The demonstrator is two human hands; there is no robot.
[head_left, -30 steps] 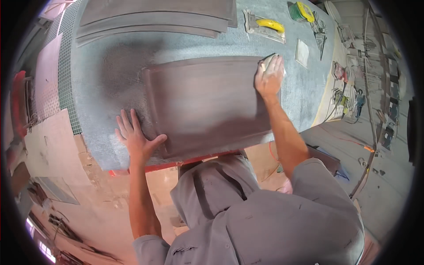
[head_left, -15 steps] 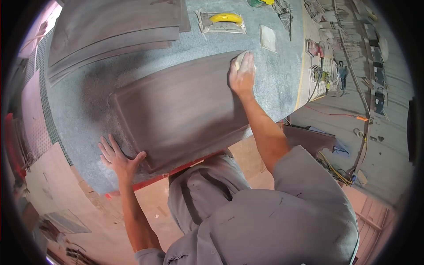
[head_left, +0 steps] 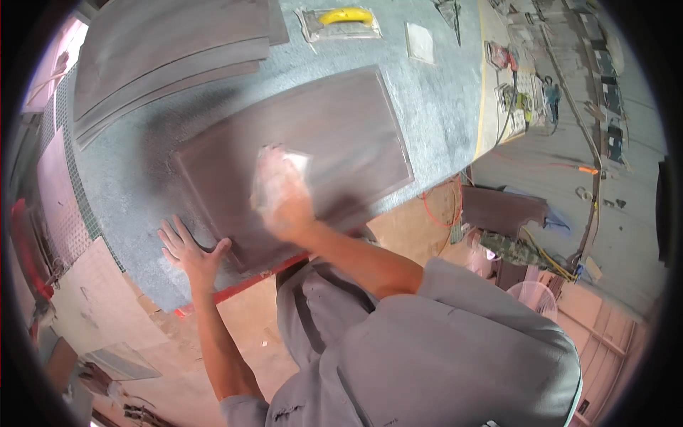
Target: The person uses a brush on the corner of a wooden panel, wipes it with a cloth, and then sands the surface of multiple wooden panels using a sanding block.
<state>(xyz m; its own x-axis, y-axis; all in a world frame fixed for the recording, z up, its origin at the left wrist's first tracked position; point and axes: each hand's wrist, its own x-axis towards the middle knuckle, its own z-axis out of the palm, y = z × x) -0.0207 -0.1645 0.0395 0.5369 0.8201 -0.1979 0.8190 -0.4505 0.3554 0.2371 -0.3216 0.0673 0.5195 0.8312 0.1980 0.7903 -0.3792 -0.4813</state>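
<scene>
A dark brown flat panel (head_left: 348,135) with one curved long edge lies on the grey-blue tabletop. My left hand (head_left: 191,252) is open with its fingers spread on the tabletop, its thumb over the panel's near left corner. On the panel's middle, my right hand (head_left: 283,196) presses down a small white sheet (head_left: 297,162), like a piece of sandpaper. Motion smears this hand, and its palm hides most of the sheet.
Several similar panels (head_left: 171,43) are stacked at the far left. Beyond the panel lie a sanding block with a yellow handle (head_left: 345,18) and a white square sheet (head_left: 420,43). Power tools (head_left: 523,103) and cables line the right side. The table's red edge (head_left: 249,285) runs before me.
My right hand has swept from the panel's far right corner to its middle, holding the white sheet. My left hand stays at the near left corner.
</scene>
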